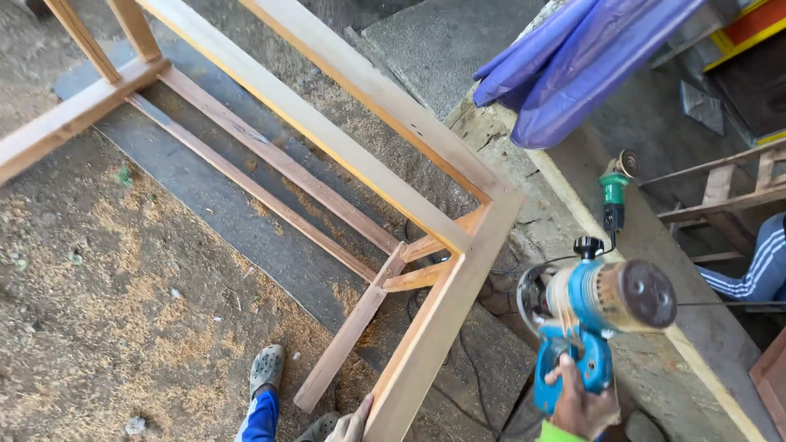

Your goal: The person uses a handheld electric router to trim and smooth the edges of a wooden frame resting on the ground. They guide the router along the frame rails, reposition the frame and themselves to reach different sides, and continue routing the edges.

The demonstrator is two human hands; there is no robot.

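Head view, looking down. A bare wooden frame (458, 245) is standing on the sawdust-strewn floor (106, 311), its long rails running from upper left to a mitred corner near the middle of the view. The near rail is dropping from that corner toward the bottom edge.

Left hand (352, 426): resting against the lower end of that near rail, at the bottom edge of view. Fingers lying flat on the wood; only part of the hand is showing, so whether it is curling round the rail I cannot tell.

Right hand (583, 403): fingers wrapping tight round the handle of a blue power router (594, 315), held in the air just right of the frame corner, not touching the wood. The tool is lying on its side; the body is blue, the motor cap dusty tan with a dark round end, a black knob sitting on top. Its cord is trailing off to the right.

Open room: sawdust floor to the left of the frame. To the right, a rough plank (655, 245) is running diagonally, close beside the router. A green angle grinder (612, 192) is lying on it, and a blue tarp (573, 65) is draping over its upper end.

Another person's striped sleeve (757, 262) is showing at the right edge. A shoe (266, 368) is standing under the frame.
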